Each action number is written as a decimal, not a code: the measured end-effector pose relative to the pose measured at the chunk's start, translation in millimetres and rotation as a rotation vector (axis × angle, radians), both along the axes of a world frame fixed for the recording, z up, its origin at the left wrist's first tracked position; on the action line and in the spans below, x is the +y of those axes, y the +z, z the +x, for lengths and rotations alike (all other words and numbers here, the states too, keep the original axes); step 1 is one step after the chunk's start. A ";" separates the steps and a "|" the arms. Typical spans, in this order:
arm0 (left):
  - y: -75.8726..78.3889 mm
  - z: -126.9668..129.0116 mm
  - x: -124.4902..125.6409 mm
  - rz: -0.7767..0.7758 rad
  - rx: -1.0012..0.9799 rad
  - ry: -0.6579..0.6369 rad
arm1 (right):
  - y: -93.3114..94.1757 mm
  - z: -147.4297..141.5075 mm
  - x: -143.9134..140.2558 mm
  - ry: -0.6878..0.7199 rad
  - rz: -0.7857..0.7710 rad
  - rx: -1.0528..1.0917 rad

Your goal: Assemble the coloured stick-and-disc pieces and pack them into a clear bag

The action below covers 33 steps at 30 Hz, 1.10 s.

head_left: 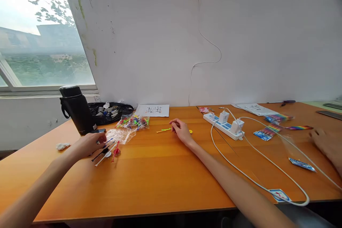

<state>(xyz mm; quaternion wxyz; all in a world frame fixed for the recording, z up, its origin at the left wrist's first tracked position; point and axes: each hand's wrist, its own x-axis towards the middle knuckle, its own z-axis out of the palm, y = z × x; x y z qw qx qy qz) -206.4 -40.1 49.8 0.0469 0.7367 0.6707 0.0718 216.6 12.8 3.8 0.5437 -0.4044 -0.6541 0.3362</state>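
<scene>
My left hand (92, 142) is closed, its fingertips around a small blue plastic stick (109, 140). Just below and right of it lie similar sticks with round discs: a black one (101, 152), a white one (108, 154) and a red one (116, 152). At the middle of the table my right hand (181, 131) has its fingers curled, thumb and forefinger at the end of a green plastic stick (166, 129). A yellow disc (190, 131) shows beside the wrist; what lies under the palm is hidden.
Clear plastic bags (133, 122) with colourful pieces lie beyond my left hand, near a black flask (76, 110) and a black bag (112, 111). A power strip (224, 126) with white cables stands right of centre. Another person's hand (324, 144) rests near rainbow-coloured packets (269, 131).
</scene>
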 end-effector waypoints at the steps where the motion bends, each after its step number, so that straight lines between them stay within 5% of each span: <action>1: -1.4 -0.4 0.8 -0.002 0.001 -0.007 | 1.1 3.4 1.9 -0.038 0.022 -0.014; 7: -9.3 -2.5 4.8 0.008 0.006 -0.004 | 9.9 32.1 11.9 -0.356 0.080 -0.221; 12: -9.4 -1.3 0.8 0.028 0.006 -0.004 | 15.9 51.4 8.9 -0.592 0.090 -0.693; 16: -12.0 -0.1 2.4 0.048 -0.005 -0.003 | 11.2 54.5 3.2 -0.547 -0.009 -1.006; 23: -12.2 9.2 0.7 0.077 -0.027 0.027 | 7.9 41.9 -4.4 -0.407 -0.089 -0.974; 28: 12.4 74.7 -23.0 0.200 -0.014 0.047 | 7.3 24.1 -7.2 -0.235 0.057 -0.819; 33: 6.7 170.3 -14.2 0.209 -0.363 -0.305 | 5.7 2.5 -12.4 -0.047 0.296 -0.520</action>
